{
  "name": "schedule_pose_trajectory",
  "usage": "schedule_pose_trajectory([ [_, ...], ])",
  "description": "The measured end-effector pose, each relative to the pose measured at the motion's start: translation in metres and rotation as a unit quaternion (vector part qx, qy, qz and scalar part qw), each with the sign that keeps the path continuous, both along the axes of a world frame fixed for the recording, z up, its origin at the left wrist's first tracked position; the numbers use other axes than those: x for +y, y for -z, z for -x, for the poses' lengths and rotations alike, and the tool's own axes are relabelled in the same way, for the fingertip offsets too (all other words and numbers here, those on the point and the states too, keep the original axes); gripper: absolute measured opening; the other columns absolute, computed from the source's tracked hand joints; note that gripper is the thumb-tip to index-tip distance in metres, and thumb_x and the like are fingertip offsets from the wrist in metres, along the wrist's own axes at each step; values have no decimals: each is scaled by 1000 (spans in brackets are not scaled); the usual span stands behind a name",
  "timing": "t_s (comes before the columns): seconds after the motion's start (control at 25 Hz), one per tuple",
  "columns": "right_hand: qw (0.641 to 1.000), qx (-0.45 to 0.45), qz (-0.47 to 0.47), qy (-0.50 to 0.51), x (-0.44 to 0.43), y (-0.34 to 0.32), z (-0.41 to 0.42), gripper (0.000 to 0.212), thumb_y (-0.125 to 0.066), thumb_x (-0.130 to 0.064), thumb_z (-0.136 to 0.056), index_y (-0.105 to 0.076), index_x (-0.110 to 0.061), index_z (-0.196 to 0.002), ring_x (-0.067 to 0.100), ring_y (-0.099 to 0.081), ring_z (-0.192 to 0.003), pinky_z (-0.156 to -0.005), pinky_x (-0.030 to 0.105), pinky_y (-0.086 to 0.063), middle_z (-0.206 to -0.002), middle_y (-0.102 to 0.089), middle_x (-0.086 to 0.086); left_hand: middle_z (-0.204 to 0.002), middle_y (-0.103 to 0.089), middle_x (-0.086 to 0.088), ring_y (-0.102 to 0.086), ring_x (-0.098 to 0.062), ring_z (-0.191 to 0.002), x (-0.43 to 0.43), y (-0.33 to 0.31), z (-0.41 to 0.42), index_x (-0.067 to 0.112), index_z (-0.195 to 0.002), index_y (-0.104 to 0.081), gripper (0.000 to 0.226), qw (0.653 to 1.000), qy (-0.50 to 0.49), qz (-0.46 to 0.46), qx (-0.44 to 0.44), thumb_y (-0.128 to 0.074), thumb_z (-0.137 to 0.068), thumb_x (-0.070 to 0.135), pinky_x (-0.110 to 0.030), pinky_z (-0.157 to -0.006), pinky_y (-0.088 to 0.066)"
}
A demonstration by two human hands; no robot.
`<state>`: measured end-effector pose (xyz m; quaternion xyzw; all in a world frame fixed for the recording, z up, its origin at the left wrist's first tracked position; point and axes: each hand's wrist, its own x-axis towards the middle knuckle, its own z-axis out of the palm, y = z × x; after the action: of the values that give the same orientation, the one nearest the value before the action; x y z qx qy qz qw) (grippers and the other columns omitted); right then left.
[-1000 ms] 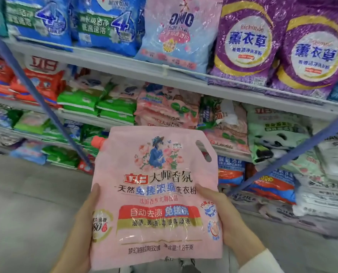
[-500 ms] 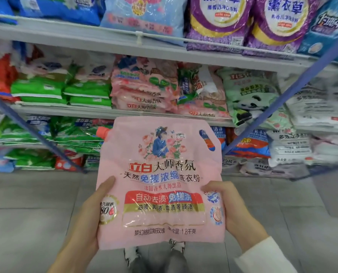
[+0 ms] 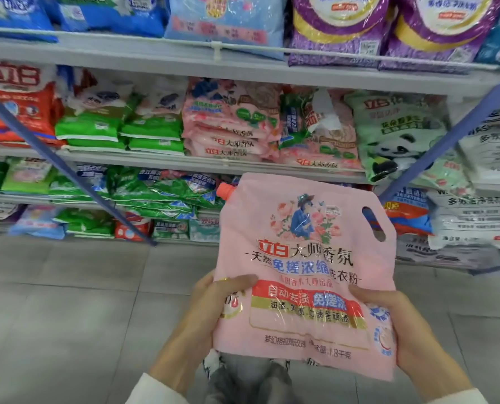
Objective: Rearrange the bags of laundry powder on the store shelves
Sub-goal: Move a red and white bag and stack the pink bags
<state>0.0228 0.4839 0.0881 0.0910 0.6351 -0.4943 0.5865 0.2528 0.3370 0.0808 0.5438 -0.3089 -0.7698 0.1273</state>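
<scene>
One pink pouch is counted near, with two hands, the left hand and the right hand; far right, two purple bags and one panda-printed bag are counted.

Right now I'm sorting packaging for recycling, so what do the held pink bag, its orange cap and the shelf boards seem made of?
The pink bag: soft plastic film, semi-glossy; it creases and glints near the red band. The orange cap: probably hard moulded plastic, smooth; too small to be sure. The shelf boards: likely grey painted metal, matte; thin, flat, straight edges.
</scene>
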Motion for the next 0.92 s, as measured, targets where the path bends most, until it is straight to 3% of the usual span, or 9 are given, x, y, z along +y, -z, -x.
schedule_pose_trajectory([
  [0.08, 1000, 1, -15, 6, 9, 1, 10, 43, -70, -6, -74, -69, -4, -117, 39, -74, -71, -73, 50, -61, -105, -74, 27, -98, -77, -20, -74, -39, -89, 8, 0, 11, 4, -114, -68, 42, 1000, 7, -9, 4, -79, -74, 9, -49, -84, -60],
  [0.24, 999, 13, -24, 25, 21, 2, 24, 49, -70, -8, -60, -68, -5, -109, 35, -71, -63, -72, 47, -59, -96, -75, 25, -96, -77, -17, -75, -35, -84, 18, 3, 29, 4, -114, -66, 36, 1000, 17, -15, -4, -74, -79, 9, -42, -75, -60],
  [0.32, 999, 14, -17, 30, 24, 0, 30, 36, -63, -7, -68, -67, -6, -103, 33, -69, -55, -64, 42, -60, -83, -75, 22, -95, -77, -17, -74, -32, -80, 22, 3, 36, 4, -115, -65, 37, 1000, 25, -18, -2, -72, -79, 8, -38, -70, -58],
  [0.44, 999, 10, -7, 37, 25, -2, 35, 26, -52, -3, -72, -66, -6, -95, 33, -68, -55, -63, 40, -58, -80, -73, 20, -94, -77, -19, -71, -32, -75, 25, 0, 41, 3, -110, -66, 47, 1000, 16, -18, -1, -72, -65, 15, -37, -69, -54],
  [0.56, 998, 9, 7, 54, 19, -8, 38, 27, -49, -4, -65, -66, -4, -87, 34, -64, -60, -64, 37, -53, -84, -71, 20, -91, -73, -23, -66, -35, -73, 22, 4, 43, 4, -100, -68, 48, 1000, 0, -20, 24, -63, -54, 17, -39, -69, -51],
  [0.64, 998, 14, 12, 66, 19, -11, 44, 25, -52, -6, -52, -64, -6, -74, 33, -60, -62, -62, 34, -49, -81, -67, 18, -85, -67, -20, -62, -33, -68, 22, 7, 48, 5, -93, -64, 45, 998, -29, -31, 41, -59, -50, 15, -35, -63, -49],
  [0.72, 997, 16, 10, 75, 19, -16, 49, 14, -50, -6, -52, -62, -9, -58, 30, -57, -57, -59, 30, -47, -72, -64, 15, -84, -58, -18, -55, -31, -68, 24, 6, 53, 9, -91, -56, 48, 997, -53, -28, 43, -59, -43, 13, -34, -62, -45],
  [0.84, 997, 15, 22, 69, 24, -21, 60, 33, -37, 1, -68, -56, -13, -45, 24, -50, -45, -53, 25, -41, -58, -55, 9, -95, -55, -15, -49, -35, -82, 31, 0, 59, 12, -95, -56, 63, 997, -54, -12, 51, -65, -32, 18, -44, -75, -39],
  [0.92, 997, 18, 28, 67, 26, -23, 65, 39, -35, 2, -72, -56, -13, -44, 23, -49, -43, -52, 25, -40, -55, -54, 8, -89, -59, -18, -53, -35, -79, 35, -5, 65, 9, -93, -60, 56, 997, -46, -11, 55, -65, -38, 17, -44, -74, -42],
])
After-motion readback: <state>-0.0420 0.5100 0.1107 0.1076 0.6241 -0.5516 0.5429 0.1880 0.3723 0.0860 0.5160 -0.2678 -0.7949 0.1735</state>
